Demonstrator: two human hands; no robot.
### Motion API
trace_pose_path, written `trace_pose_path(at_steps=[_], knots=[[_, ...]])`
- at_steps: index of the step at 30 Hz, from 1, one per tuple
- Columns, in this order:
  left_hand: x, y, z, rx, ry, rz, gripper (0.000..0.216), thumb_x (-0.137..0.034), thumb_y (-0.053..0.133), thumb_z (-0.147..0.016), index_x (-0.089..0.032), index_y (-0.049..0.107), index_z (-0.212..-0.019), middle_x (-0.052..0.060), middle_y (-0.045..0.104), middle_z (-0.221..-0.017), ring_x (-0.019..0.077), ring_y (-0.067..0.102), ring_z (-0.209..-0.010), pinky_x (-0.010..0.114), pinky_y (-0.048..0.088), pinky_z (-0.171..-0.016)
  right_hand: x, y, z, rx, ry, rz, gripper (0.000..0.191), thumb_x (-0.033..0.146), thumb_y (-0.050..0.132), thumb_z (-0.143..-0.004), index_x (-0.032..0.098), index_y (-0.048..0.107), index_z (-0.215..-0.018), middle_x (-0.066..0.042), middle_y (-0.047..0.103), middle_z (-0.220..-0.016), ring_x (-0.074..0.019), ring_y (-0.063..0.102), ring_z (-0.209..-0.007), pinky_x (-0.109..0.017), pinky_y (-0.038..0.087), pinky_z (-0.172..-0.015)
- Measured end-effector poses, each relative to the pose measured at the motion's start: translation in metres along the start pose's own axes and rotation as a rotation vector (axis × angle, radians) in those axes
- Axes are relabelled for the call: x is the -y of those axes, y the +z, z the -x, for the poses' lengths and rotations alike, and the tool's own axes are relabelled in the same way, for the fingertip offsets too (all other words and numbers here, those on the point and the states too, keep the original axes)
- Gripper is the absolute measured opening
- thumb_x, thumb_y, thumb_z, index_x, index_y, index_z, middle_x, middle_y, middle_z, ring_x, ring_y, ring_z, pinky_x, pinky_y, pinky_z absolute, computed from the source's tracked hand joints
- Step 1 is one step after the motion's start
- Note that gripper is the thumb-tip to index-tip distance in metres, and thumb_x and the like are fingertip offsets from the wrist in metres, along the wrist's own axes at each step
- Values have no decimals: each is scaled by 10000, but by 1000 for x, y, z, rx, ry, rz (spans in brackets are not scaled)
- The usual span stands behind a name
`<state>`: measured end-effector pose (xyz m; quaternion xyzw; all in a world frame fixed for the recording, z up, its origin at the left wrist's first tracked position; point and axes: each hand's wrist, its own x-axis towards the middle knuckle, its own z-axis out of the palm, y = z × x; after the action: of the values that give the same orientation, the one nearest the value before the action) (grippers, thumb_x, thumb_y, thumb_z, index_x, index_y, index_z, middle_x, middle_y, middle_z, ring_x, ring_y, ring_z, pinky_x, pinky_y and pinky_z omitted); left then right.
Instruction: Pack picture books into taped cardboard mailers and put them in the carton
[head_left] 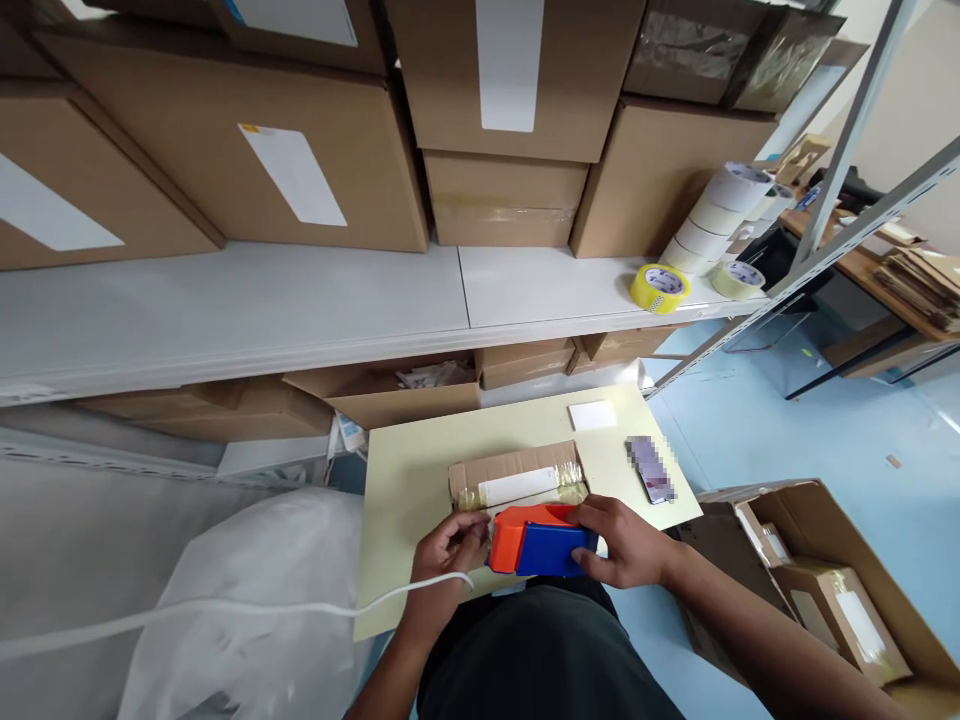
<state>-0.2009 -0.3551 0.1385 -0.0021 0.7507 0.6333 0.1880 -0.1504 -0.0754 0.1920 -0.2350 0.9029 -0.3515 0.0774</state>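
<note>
A small flat cardboard parcel (516, 476) with a white label and clear tape lies on a pale yellow board (405, 500) in front of me. My right hand (626, 545) is closed round an orange and blue tape dispenser (541, 541) at the parcel's near edge. At the dispenser's left end, my left hand (450, 550) has its fingers curled, pinching near the tape end and touching the parcel's near left corner. What sits between those fingers is too small to make out.
A phone (651, 470) and a white card (592, 415) lie on the board's right part. Tape rolls (660, 287) sit on a white shelf (225, 300) under large cartons (247, 170). An open carton (832, 590) stands at my right, a white bag (247, 600) at my left.
</note>
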Motion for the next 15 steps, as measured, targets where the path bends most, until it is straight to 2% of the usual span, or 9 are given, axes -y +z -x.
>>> trace_pose_path(at_steps=[4,7,8,12,15], knots=[[15,-7,15,-146,1,-26,416,-590,628,-822,-203,752,-911,64,752,-847,235,689,-819,310,550,-720,4,-1,-12,42,12,20,253,393,542,-911,198,648,-1033,-64,686,-829,-195,598,-707,-299,480,-644],[34,-25,13,-342,-58,15,436,-596,639,-795,-190,733,-923,32,703,-741,192,623,-670,290,507,-628,-1,-10,-19,46,26,72,232,392,543,-911,199,664,-954,-69,702,-814,-194,613,-692,-299,473,-654],[42,-33,10,-372,-77,29,445,-598,650,-780,-183,728,-919,21,684,-708,178,597,-633,286,494,-611,-4,-13,-21,49,47,94,230,390,540,-919,200,670,-931,-69,710,-808,-192,621,-686,-296,470,-652],[64,-54,-7,-336,-98,30,456,-598,685,-748,-177,726,-920,14,676,-718,149,556,-606,266,458,-583,-13,-16,-37,67,155,182,276,436,560,-957,205,702,-905,-64,748,-803,-188,663,-670,-277,452,-627],[73,-55,-23,-369,-127,97,481,-601,719,-726,-172,731,-942,20,690,-785,133,565,-627,251,461,-593,-14,-12,-55,48,202,261,321,487,589,-957,203,717,-880,-70,763,-790,-191,682,-663,-273,439,-618]])
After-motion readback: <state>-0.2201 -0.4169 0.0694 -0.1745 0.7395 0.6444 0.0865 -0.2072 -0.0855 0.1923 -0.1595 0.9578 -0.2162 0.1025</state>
